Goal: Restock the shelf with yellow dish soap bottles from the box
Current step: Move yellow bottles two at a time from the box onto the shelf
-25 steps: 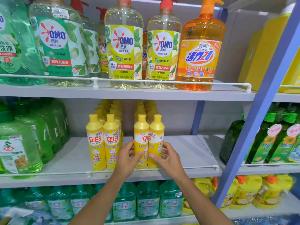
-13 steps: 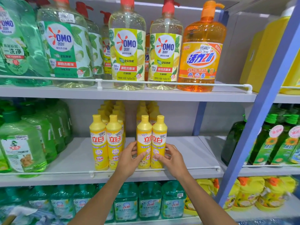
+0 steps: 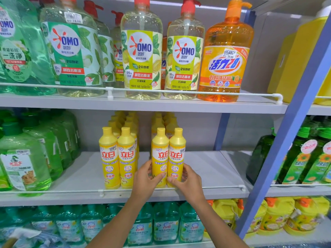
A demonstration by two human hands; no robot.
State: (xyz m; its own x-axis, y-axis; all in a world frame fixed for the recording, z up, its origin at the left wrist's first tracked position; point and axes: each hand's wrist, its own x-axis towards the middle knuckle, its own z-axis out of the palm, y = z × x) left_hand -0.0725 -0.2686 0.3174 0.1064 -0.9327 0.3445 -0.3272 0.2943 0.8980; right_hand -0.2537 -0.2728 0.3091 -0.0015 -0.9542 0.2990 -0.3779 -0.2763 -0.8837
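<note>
Grip: our left hand (image 3: pixel 144 179) and right hand (image 3: pixel 189 182) clasp two yellow bottles (image 3: pixel 160 154).
Risk: an uneven push topples one against the neighbouring pair (image 3: pixel 117 158).

The left hand (image 3: pixel 145 179) and the right hand (image 3: pixel 189 179) cover the bottoms of the two front yellow plastic soap bottles (image 3: pixel 160 149). How far the fingers reach round the back cannot be seen. The yellow bottles further back (image 3: pixel 161 120) show little more than their caps. The top edge cuts off the red pump tops (image 3: pixel 141 0). The left edge cuts the big clear green bottle (image 3: pixel 16 51). A white thing (image 3: pixel 23 233) at the bottom left is too blurry to tell.
</note>
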